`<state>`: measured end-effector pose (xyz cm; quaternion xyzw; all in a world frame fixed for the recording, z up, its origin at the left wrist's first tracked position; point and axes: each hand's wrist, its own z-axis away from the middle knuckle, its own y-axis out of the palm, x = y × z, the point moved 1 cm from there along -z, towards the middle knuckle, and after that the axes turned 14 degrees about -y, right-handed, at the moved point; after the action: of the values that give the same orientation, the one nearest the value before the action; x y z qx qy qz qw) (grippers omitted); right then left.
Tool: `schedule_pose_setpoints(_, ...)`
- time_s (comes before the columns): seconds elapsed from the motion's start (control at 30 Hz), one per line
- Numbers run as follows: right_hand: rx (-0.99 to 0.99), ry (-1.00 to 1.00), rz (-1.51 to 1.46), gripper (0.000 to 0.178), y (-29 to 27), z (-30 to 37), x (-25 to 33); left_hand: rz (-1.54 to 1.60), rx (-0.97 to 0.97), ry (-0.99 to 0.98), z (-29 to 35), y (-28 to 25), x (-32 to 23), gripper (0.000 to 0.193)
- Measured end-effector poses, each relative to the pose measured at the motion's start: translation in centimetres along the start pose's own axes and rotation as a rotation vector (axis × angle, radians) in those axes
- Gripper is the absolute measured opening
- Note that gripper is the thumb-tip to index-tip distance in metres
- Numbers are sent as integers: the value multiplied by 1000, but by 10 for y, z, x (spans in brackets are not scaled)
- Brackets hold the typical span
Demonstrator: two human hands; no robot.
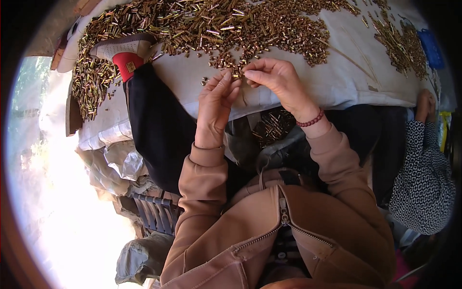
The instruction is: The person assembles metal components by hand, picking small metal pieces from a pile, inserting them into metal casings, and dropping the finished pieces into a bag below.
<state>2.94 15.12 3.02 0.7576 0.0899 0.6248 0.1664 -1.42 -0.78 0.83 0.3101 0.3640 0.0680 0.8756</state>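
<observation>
My left hand (219, 96) is closed in a pinch at the near edge of a cloth-covered table, with small brass-coloured metal pieces (236, 75) at its fingertips. Just to the right, my right hand (278, 79) also pinches with thumb and forefinger. What lies between those fingers is too small to make out. Beyond both hands spreads a large heap of short brass-coloured metal cylinders (288, 36), with longer ones (211, 24) mixed in toward the left. A few loose pieces lie beside my left fingertips.
Thin sticks (351, 60) lie on the pale cloth (332, 79). Another pile (399, 43) and a blue object (430, 48) are at the far right. A leg with a shoe (127, 46) rests on the table's left. Below the edge, a container holds longer pieces (274, 127). Another person's patterned sleeve (421, 173) is at right.
</observation>
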Motion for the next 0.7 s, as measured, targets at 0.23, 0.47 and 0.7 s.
schedule_pose_setpoints(0.23, -41, -2, -7, 19, -3, -1, -8, -27, 71, -9, 1, 4, 5, 16)
schedule_pose_setpoints(0.47, -5, 16, 15, 18, -11, -2, -8, -133, 81, 30, 2, 7, 7, 17)
schedule_pose_setpoints(0.7, 54, -113, 176, 15, -11, -3, -6, -37, 112, -30, 0, 4, 12, 19)
